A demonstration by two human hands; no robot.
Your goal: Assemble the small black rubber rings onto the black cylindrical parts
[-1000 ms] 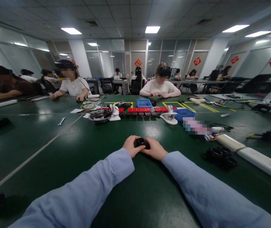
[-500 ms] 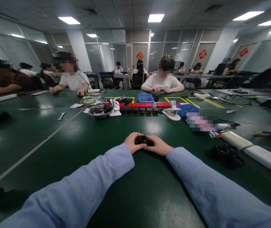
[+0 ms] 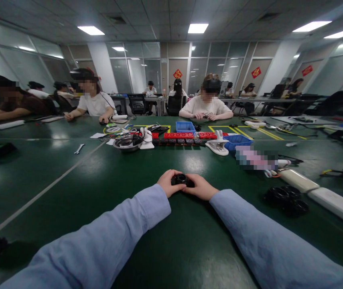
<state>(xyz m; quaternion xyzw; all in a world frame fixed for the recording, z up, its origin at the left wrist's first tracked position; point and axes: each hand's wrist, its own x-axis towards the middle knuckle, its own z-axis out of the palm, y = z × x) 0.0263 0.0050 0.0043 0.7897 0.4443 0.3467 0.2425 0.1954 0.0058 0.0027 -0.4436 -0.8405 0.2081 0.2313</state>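
Between my two hands is a small black ring-shaped part point(image 3: 181, 178) with a round opening facing up. My left hand point(image 3: 170, 184) grips its left side, the thumb along the near edge. From the right, my right hand point(image 3: 201, 186) closes on the same part, its thumb almost meeting the left one. The fingers behind the part are mostly hidden. I cannot tell whether it rests on the green table point(image 3: 189, 233) or is held just above it. Several similar black round parts point(image 3: 287, 197) lie in a cluster to the right.
White and cream bars point(image 3: 339, 204) lie at the right. Red and black power strips point(image 3: 179, 136), blue bins point(image 3: 237, 141), a metal bowl point(image 3: 127, 142) and a white clamp point(image 3: 218, 144) stand across the middle. A wrench point(image 3: 79, 149) lies left. Co-workers sit opposite.
The whole view has shifted slightly downward in the picture. My hands keep the same hold on the black part, with no clear movement of it.
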